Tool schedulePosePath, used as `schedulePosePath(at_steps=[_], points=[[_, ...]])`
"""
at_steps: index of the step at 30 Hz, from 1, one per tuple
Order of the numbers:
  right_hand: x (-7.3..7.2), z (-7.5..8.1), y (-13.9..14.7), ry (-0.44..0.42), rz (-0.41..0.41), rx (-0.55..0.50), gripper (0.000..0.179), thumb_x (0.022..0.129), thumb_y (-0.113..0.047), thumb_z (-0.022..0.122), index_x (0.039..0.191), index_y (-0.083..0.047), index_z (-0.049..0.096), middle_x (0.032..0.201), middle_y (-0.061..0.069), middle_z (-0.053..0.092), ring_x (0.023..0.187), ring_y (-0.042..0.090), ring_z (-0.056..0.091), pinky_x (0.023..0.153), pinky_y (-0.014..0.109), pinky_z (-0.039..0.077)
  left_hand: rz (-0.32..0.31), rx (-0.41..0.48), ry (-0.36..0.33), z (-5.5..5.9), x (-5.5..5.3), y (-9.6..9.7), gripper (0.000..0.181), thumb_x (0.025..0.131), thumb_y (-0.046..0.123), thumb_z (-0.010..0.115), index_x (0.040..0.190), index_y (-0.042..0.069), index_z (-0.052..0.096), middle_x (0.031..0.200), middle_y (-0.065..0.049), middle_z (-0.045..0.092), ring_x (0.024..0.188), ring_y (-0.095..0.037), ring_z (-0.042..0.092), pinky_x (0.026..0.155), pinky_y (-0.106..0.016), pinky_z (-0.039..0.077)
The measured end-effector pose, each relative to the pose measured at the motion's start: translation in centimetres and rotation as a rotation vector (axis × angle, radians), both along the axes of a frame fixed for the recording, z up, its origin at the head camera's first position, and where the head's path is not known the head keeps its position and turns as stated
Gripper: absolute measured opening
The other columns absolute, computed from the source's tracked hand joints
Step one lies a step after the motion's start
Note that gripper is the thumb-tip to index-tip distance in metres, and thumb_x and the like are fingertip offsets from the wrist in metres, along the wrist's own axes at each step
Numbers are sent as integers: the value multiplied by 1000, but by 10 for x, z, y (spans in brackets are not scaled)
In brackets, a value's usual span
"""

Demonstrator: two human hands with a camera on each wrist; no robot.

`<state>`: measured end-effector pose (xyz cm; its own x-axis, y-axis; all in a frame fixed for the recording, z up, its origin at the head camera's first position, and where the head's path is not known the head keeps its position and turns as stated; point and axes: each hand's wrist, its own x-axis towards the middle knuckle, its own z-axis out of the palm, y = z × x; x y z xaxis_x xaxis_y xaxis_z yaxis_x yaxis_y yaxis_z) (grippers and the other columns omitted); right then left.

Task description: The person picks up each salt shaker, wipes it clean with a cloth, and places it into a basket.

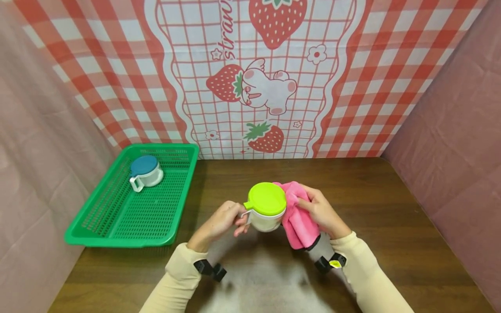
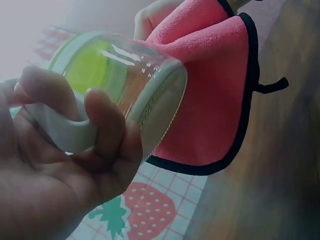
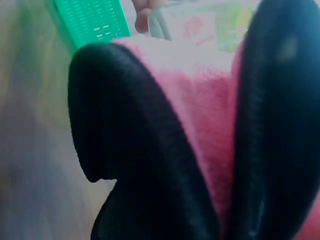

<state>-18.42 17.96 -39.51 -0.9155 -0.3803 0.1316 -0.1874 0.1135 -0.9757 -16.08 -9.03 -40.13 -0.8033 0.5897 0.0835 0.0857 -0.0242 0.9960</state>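
Observation:
A clear jar with a lime-green lid and a white handle (image 1: 267, 208) is held up over the table. My left hand (image 1: 225, 218) grips it by the handle; in the left wrist view the fingers curl through the handle (image 2: 75, 130). On the jar's other side, my right hand (image 1: 320, 210) holds a pink cloth (image 1: 299, 221) with black edging against the jar's wall. The cloth (image 3: 200, 110) fills much of the right wrist view and hides the right fingers there.
A green perforated basket (image 1: 178, 219) stands at the left on the brown wooden table (image 1: 375, 208). Inside it, toward the back, sits a similar jar with a blue lid (image 1: 145, 170). A strawberry-patterned checked curtain (image 1: 344, 108) hangs behind, with pink drapes on both sides.

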Motion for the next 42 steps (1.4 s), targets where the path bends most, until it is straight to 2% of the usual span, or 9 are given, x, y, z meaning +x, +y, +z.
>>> schedulePosePath(at_steps=[4,7,13,18,23,28,31,37,42], points=[[-4,1,2,-2,20,8,40,95,-4,51,132,10,49,103,-16,65,89,6,63,77,22,56,3,5,15,-3,0,2,44,90,14,30,60,-19,29,41,6,42,51,-11,53,62,-26,46],[-4,1,2,5,2,-6,39,95,-5,52,131,11,49,101,-16,65,88,6,64,77,22,56,37,20,10,-5,-1,5,44,89,14,29,60,-19,29,41,6,42,53,-13,53,62,-27,46],[-2,3,1,37,-56,-42,31,93,-3,55,122,9,55,97,-15,65,84,6,63,74,21,56,101,105,-29,-8,-3,8,43,89,13,29,61,-20,24,41,5,41,52,-14,51,60,-26,43],[0,5,-1,84,-62,12,30,92,-3,57,120,10,56,96,-16,64,84,6,61,73,20,55,125,161,-27,-9,-5,6,42,90,11,27,60,-19,22,40,6,41,49,-14,50,59,-26,43],[6,7,2,165,-97,90,24,90,-2,61,112,7,61,93,-12,62,80,6,59,68,20,53,131,162,-36,-8,-7,8,42,89,12,28,61,-18,21,41,8,40,49,-12,50,59,-26,42],[10,4,0,229,-130,117,21,91,-4,62,110,5,63,91,-10,61,78,4,57,67,19,52,128,158,-44,-7,-7,9,43,89,12,27,61,-19,21,41,7,40,46,-10,48,58,-25,41],[11,1,-1,225,-143,135,22,92,-4,61,112,4,63,90,-12,60,76,4,57,66,18,51,115,150,-45,-9,-6,9,43,90,12,27,61,-19,22,42,6,40,47,-12,48,58,-25,41],[11,4,0,201,-156,169,26,91,-2,60,116,7,61,95,-6,61,80,4,57,69,18,51,102,124,-44,-10,-5,9,42,88,11,29,60,-19,23,41,5,38,52,-18,47,61,-27,43],[9,9,1,152,-202,118,33,89,-2,63,120,8,58,96,-15,62,82,3,58,72,17,52,69,120,-46,-9,-5,8,42,87,11,28,59,-19,22,41,6,38,52,-14,48,64,-28,44]])
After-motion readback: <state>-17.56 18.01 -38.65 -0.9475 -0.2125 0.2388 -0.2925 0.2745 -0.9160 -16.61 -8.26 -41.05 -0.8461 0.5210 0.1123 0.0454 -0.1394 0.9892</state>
